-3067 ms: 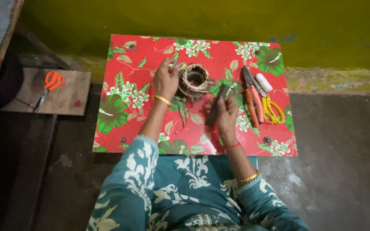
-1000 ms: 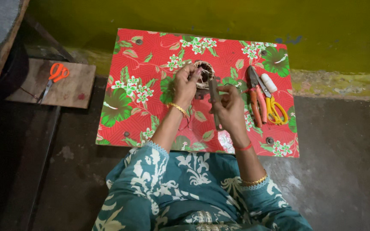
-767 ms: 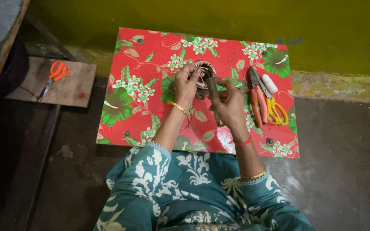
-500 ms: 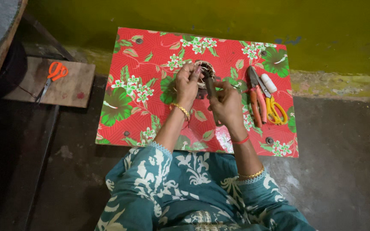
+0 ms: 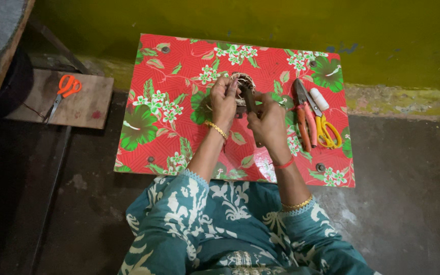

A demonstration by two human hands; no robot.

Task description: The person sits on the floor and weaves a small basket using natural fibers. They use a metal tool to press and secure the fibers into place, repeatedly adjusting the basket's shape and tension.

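Observation:
My left hand (image 5: 223, 100) grips a round metal motor part wound with pale wire (image 5: 244, 87), lifted a little over the red flowered table (image 5: 169, 122). My right hand (image 5: 267, 124) holds a dark slender tool (image 5: 251, 103) whose tip rests against the wound part. Both hands meet over the table's middle. The part is mostly hidden behind my fingers.
Orange-handled pliers (image 5: 304, 117), yellow-handled scissors (image 5: 324, 127) and a small white cylinder (image 5: 319, 98) lie on the table's right side. Orange-handled scissors (image 5: 62, 91) rest on a low wooden board (image 5: 85, 104) to the left. A yellow-green wall (image 5: 281, 25) runs behind; dark floor surrounds.
Three seconds ago the wound part lay on the table under my left hand; it is now lifted and both hands have closed together on it. The last second shows little movement.

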